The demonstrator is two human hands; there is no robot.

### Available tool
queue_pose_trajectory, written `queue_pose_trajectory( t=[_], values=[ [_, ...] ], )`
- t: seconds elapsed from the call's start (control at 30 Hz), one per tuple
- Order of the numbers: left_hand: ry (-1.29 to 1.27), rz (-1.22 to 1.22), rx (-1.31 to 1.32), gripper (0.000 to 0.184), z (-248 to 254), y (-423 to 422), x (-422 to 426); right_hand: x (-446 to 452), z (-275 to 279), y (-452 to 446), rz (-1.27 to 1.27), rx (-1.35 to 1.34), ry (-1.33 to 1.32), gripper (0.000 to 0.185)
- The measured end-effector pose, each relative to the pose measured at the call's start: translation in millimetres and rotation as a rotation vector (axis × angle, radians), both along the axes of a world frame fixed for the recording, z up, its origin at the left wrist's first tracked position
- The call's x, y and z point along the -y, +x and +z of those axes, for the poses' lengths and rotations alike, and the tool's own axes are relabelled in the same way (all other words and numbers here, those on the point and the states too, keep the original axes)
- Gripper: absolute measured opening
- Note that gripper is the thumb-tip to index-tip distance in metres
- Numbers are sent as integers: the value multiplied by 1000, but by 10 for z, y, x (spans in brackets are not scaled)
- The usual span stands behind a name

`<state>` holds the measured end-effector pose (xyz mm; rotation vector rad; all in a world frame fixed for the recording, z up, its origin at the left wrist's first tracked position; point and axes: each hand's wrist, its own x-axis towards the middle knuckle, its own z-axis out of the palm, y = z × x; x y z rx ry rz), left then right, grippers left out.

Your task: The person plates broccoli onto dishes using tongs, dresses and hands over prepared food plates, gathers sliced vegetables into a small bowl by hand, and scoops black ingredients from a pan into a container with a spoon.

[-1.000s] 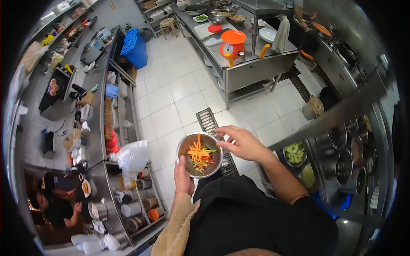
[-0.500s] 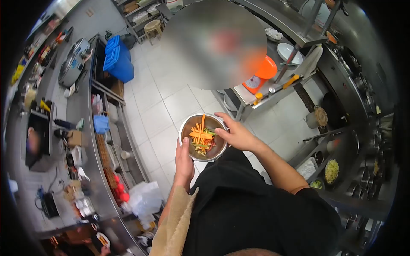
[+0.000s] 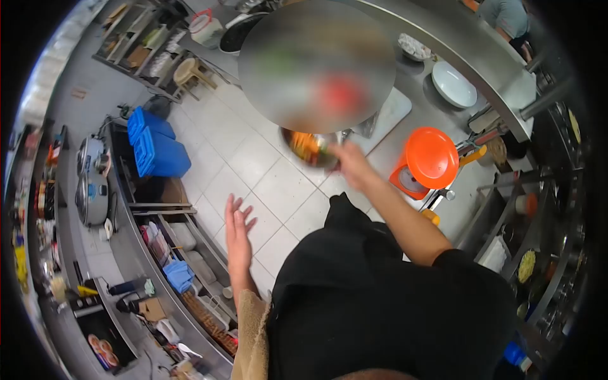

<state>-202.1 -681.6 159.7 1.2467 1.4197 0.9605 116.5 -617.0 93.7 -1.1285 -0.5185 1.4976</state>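
Centrally, the right hand [image 3: 350,162] grasps the rim of a steel bowl [image 3: 322,162] of orange vegetable strips [image 3: 306,144], partly blurred, near the edge of the metal counter [image 3: 422,109]; the left hand [image 3: 239,229] is unladen, fingers parted; pale floor tiles [image 3: 248,161] stretch between it and the blue bins [image 3: 161,152].

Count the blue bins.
2: the rear bin, and the front bin right beside it, nearer the camera. Others may be hidden.

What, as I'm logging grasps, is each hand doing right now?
Left hand: open, holding nothing.
Right hand: closed on the edge of the metal bowl of cut vegetables.
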Motion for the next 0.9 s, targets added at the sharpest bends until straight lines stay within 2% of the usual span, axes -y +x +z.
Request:
queue_pose_trajectory(
  t=[0.07,0.1,0.13,0.17,0.2,0.23,0.3,0.37,0.43,0.47,0.53,0.6,0.63,0.67,0.7,0.8,0.87,0.9],
  values=[
    [-7,8,-210,59,-264,-520,-301,-719,-411,370,-289,-207,56,25],
    [-32,76,-314,61,-584,-837,-407,-970,-388,574,-449,-322,89,21],
    [-195,154,-278,65,-933,-1152,-487,-1248,-543,866,-561,-517,111,15],
    [-350,236,-243,70,-1263,-1435,-542,-1416,-633,1126,-585,-489,220,13],
    [-495,302,-60,72,-1526,-1621,-553,-1657,-738,1374,-837,-563,174,10],
    [-636,365,128,74,-1771,-1769,-536,-1788,-887,1603,-974,-452,177,10],
    [-817,422,245,70,-2343,-1989,-584,-2058,-1418,2233,-1135,-375,160,14],
    [-935,300,30,66,-2684,-2118,-736,-2174,-1611,2583,-1217,-384,54,27],
    [-999,121,-160,64,-2892,-2293,-941,-2171,-1817,2838,-1232,-419,93,39],
    [-1024,26,-217,64,-2959,-2433,-1031,-2183,-1821,2864,-1246,-431,84,38],
    [-1049,-136,-296,65,-3065,-2728,-1295,-2108,-1735,2751,-1247,-345,101,36],
    [-1019,-162,-293,65,-3170,-3012,-1642,-2004,-1612,2526,-1228,-52,149,34],
    [-993,-159,-283,66,-3213,-3141,-1853,-1942,-1530,2372,-1254,-1,154,33],
    [-957,-149,-278,66,-3277,-3265,-2097,-1868,-1423,2157,-1292,-20,165,31],
    [-921,-136,-272,66,-3342,-3404,-2319,-1782,-1327,1943,-1365,-198,119,31],
    [-790,-64,-296,58,-3634,-3825,-3079,-1658,-1137,1125,-1368,-160,3,25],
    [-769,-37,-257,59,-3209,-3800,-3613,-1567,-1244,711,-1281,-88,-29,22],
    [-741,-9,-186,57,-3161,-3843,-3902,-1537,-1283,520,-1234,-55,-45,20]
  ],
)
